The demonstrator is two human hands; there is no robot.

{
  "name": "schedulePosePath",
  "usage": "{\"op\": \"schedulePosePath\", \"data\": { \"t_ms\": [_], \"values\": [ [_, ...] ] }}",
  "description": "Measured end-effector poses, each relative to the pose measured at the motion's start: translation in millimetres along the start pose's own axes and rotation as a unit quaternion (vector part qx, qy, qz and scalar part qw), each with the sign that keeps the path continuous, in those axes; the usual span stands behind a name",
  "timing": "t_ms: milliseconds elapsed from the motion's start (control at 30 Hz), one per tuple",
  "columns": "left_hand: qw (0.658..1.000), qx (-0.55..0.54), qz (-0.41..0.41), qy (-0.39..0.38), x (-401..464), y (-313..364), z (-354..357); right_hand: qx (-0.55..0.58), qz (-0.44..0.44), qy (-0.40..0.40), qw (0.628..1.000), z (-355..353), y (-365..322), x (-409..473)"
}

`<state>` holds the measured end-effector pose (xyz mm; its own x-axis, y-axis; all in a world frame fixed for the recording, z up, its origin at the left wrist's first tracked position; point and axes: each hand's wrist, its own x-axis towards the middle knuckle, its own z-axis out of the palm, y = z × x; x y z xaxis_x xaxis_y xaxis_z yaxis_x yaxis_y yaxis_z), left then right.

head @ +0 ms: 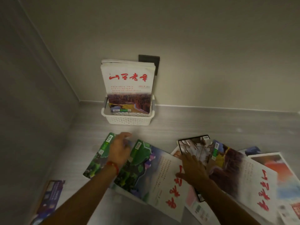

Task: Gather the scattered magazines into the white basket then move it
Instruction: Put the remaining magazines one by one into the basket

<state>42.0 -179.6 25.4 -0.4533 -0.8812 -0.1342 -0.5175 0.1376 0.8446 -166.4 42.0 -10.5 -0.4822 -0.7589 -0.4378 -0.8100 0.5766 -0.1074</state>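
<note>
A white perforated basket (pixel 128 120) stands against the far wall with several magazines (pixel 128 85) upright in it. More magazines lie scattered on the grey floor in front of me. My left hand (pixel 119 149), a red string on its wrist, reaches over a green-covered magazine (pixel 97 157), fingers loosely spread. Beside it lies a magazine with a green photo and red lettering (pixel 155 169). My right hand (pixel 192 166) lies flat with straight fingers on that magazine and on a black-bordered one (pixel 194 144). Further right lie a brown-covered magazine (pixel 240 172) and others.
A dark wall plate (pixel 150 58) sits behind the basket. The left wall (pixel 32 111) meets the far wall in a corner. A purple booklet (pixel 50 196) lies on the floor at the lower left.
</note>
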Motion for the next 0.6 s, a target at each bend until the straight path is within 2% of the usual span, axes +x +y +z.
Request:
{"op": "schedulePosePath", "data": {
  "t_ms": [133, 233, 333, 433, 467, 533, 600],
  "values": [
    [0.987, 0.105, 0.109, -0.047, -60, 11, 33, 0.012, 0.03, 0.0, 0.999, 0, 0, 1],
    [0.969, 0.188, 0.142, -0.074, -75, 26, 36, 0.133, -0.053, -0.006, 0.99, -9, 9, -4],
    [0.938, 0.278, 0.166, -0.126, -79, 48, 36, 0.289, -0.158, -0.018, 0.944, -32, 25, -19],
    [0.903, 0.325, 0.269, -0.08, -87, 80, 41, 0.357, -0.207, 0.024, 0.911, -66, 38, -32],
    [0.891, 0.335, 0.292, -0.091, -89, 92, 42, 0.368, -0.212, 0.034, 0.905, -81, 42, -34],
    [0.864, 0.383, 0.295, -0.14, -92, 116, 43, 0.385, -0.217, 0.045, 0.896, -112, 51, -36],
    [0.87, 0.375, 0.267, -0.176, -92, 135, 42, 0.39, -0.232, 0.064, 0.889, -140, 60, -39]
  ]
}}
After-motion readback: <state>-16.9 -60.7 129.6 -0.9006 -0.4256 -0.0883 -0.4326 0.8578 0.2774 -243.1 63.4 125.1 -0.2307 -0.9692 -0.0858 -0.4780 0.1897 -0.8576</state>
